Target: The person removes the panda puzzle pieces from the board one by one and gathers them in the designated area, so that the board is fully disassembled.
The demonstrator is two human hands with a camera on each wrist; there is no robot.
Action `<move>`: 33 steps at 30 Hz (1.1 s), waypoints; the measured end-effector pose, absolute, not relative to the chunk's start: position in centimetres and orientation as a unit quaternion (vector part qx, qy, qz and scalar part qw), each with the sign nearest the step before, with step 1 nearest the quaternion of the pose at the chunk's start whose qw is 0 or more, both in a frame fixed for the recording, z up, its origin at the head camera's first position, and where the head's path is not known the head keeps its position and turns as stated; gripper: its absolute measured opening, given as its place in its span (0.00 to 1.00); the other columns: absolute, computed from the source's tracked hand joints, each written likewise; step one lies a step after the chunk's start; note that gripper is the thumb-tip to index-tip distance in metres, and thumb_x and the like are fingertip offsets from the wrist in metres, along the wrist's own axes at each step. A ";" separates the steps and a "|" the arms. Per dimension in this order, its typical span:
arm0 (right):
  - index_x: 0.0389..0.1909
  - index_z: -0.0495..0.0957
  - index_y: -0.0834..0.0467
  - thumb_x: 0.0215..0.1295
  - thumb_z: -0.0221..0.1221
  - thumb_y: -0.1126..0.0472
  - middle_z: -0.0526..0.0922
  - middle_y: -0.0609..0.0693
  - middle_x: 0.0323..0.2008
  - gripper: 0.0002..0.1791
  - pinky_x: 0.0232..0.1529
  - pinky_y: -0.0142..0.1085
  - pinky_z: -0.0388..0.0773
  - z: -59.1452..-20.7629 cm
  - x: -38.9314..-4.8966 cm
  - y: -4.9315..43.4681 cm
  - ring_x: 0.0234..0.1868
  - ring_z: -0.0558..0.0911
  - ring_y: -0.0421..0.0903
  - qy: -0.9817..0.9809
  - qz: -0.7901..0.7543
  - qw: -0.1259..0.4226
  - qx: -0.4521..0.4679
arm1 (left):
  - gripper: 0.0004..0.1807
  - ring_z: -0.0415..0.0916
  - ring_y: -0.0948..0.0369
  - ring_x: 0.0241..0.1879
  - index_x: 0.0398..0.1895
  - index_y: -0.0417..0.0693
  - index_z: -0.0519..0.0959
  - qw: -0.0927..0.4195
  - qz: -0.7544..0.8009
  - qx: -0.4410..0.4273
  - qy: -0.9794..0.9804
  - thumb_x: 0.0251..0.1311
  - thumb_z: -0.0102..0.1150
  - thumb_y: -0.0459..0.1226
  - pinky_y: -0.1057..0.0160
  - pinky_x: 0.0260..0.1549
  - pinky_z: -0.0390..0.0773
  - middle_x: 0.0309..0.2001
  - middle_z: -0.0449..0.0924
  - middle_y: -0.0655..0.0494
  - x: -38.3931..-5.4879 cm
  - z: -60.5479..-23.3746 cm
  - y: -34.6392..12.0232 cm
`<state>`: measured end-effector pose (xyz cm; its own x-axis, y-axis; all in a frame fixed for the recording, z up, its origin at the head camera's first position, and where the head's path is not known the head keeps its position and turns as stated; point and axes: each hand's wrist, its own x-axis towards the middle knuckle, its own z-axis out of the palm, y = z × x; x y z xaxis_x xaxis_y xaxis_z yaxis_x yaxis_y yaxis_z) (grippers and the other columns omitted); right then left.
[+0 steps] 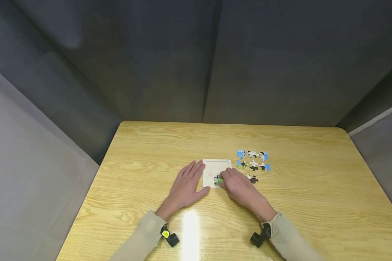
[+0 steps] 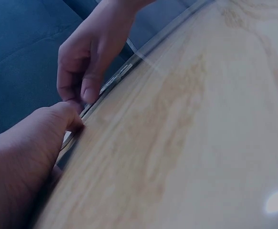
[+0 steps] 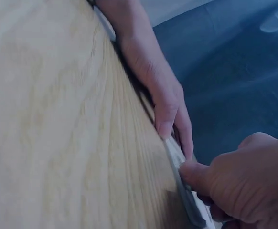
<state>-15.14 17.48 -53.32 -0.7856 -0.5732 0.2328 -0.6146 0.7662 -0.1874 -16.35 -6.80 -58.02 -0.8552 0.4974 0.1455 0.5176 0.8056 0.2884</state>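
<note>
A white puzzle board (image 1: 209, 170) with a raised border lies on the table between the two hands. My left hand (image 1: 187, 184) rests along its left side with fingers straight, the thumb (image 2: 73, 119) at the lower edge. Over the lower right part of the board, my right hand (image 1: 238, 184) pinches a green jigsaw piece (image 1: 218, 181) with a black-and-white patch and a blue tip. The fingers partly cover this piece. In the right wrist view, the right thumb (image 3: 194, 174) is bent close over the board.
Several loose jigsaw pieces (image 1: 253, 166) in blue, black, white and green lie in rough rows right of the board, one black-and-white piece (image 1: 253, 179) beside the right hand. The wooden table (image 1: 143, 156) reaches back to dark curtains (image 1: 170, 72).
</note>
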 end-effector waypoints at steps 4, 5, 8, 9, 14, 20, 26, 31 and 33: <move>0.47 0.80 0.64 0.70 0.68 0.56 0.79 0.51 0.37 0.15 0.40 0.42 0.80 -52.9 -14.0 17.7 0.39 0.79 0.47 -0.937 0.149 0.048 0.312 | 0.47 0.42 0.53 0.83 0.85 0.51 0.51 0.034 -0.163 -0.269 -0.949 0.71 0.41 0.66 0.49 0.79 0.47 0.85 0.47 0.57 -16.4 -58.0 -6.9; 0.48 0.80 0.63 0.70 0.68 0.56 0.80 0.51 0.39 0.16 0.41 0.42 0.80 -52.7 -13.7 17.8 0.40 0.79 0.46 -0.938 0.158 0.035 0.307 | 0.47 0.42 0.53 0.83 0.85 0.51 0.51 0.035 -0.165 -0.270 -0.948 0.71 0.41 0.66 0.48 0.79 0.47 0.85 0.47 0.56 -16.4 -58.0 -6.9; 0.52 0.80 0.62 0.71 0.67 0.55 0.82 0.50 0.42 0.17 0.42 0.41 0.80 -52.5 -13.3 18.1 0.39 0.78 0.43 -0.938 0.199 -0.008 0.285 | 0.47 0.43 0.52 0.83 0.85 0.51 0.52 0.037 -0.167 -0.272 -0.947 0.71 0.42 0.66 0.48 0.79 0.48 0.85 0.48 0.56 -16.5 -57.9 -7.1; 0.53 0.80 0.62 0.71 0.67 0.55 0.81 0.49 0.41 0.18 0.40 0.39 0.79 -52.4 -13.3 18.3 0.38 0.77 0.41 -0.936 0.212 -0.024 0.278 | 0.47 0.43 0.52 0.83 0.85 0.52 0.52 0.036 -0.167 -0.271 -0.947 0.71 0.42 0.66 0.47 0.79 0.48 0.85 0.48 0.56 -16.5 -57.9 -7.1; 0.54 0.78 0.60 0.69 0.69 0.54 0.74 0.43 0.32 0.20 0.30 0.32 0.72 -52.4 -13.3 19.3 0.30 0.70 0.37 -0.926 0.258 -0.069 0.267 | 0.47 0.43 0.52 0.83 0.85 0.52 0.52 0.034 -0.167 -0.272 -0.947 0.71 0.42 0.66 0.47 0.79 0.49 0.85 0.47 0.57 -16.3 -57.9 -7.2; 0.50 0.78 0.59 0.65 0.71 0.54 0.73 0.44 0.30 0.19 0.32 0.32 0.71 -52.2 -14.0 19.2 0.29 0.69 0.37 -0.914 0.283 -0.086 0.276 | 0.45 0.46 0.51 0.83 0.84 0.55 0.55 0.051 -0.172 -0.273 -0.945 0.71 0.45 0.65 0.46 0.78 0.50 0.84 0.51 0.55 -16.4 -57.7 -7.7; 0.46 0.80 0.58 0.60 0.72 0.55 0.73 0.45 0.29 0.18 0.31 0.32 0.70 -52.1 -14.5 18.4 0.28 0.68 0.37 -0.909 0.288 -0.096 0.284 | 0.39 0.45 0.47 0.83 0.84 0.63 0.56 0.052 -0.182 -0.293 -0.937 0.74 0.43 0.63 0.42 0.77 0.50 0.84 0.49 0.55 -16.3 -57.6 -7.8; 0.44 0.79 0.57 0.60 0.73 0.55 0.73 0.45 0.29 0.17 0.31 0.31 0.69 -51.8 -14.0 19.1 0.28 0.68 0.36 -0.902 0.313 -0.110 0.276 | 0.37 0.45 0.49 0.83 0.81 0.62 0.63 0.054 -0.166 -0.298 -0.938 0.74 0.39 0.65 0.44 0.78 0.48 0.84 0.50 0.58 -16.3 -57.7 -7.6; 0.43 0.79 0.56 0.60 0.73 0.56 0.74 0.46 0.29 0.16 0.32 0.32 0.70 -51.6 -13.8 20.2 0.28 0.69 0.37 -0.900 0.326 -0.105 0.269 | 0.38 0.46 0.50 0.83 0.80 0.60 0.64 0.056 -0.166 -0.293 -0.940 0.74 0.40 0.65 0.45 0.79 0.49 0.84 0.51 0.57 -16.3 -57.7 -7.6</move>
